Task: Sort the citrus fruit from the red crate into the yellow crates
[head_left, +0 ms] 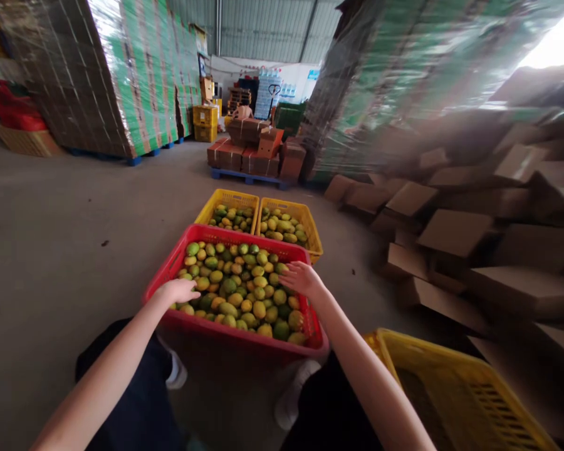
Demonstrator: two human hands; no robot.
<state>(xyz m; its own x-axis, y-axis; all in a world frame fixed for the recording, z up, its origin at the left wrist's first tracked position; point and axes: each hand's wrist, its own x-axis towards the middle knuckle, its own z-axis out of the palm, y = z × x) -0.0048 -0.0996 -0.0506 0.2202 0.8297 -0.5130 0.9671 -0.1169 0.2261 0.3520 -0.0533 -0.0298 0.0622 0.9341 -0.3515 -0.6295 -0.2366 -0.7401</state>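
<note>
Fruit (pixel 229 286) in red crate (pixel 216 330), arms (pixel 117 363) stretched forward, left hand (pixel 178 290) and right hand (pixel 303 279) over opposite sides, both loosely spread

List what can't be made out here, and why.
All in the head view:
- Bottom of the red crate: hidden under the piled fruit.
- Near walls of the two yellow crates beyond it: mostly hidden behind the red crate.
- Rest of the yellow crate at lower right: cut off by the bottom edge.
- Any print on the cardboard boxes at right: blurred.
- Wording on the blue sign: too small.
</note>
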